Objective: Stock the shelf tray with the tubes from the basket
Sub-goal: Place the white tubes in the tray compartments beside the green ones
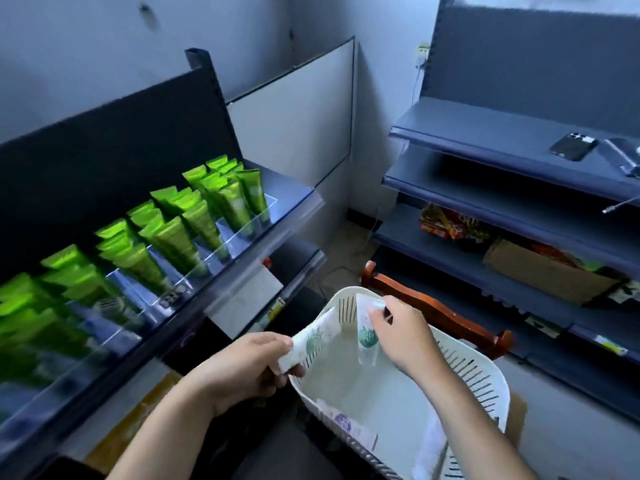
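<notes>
Over a white slotted basket (478,386), a person's left hand (242,368) grips a white tube (311,337) at the basket's near-left rim, fingers curled round its end. The right hand (401,337) pinches a second white tube (367,327) upright inside the basket. Another tube (346,424) lies on the basket floor. Left of the basket, green tubes (194,233) fill the clear shelf tray (242,230); behind it stands a wooden chair back (436,310).

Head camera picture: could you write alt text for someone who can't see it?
A person's two hands each hold a white tube over a white basket: left hand, right hand. To the left, a clear shelf tray holds rows of green tubes.
</notes>
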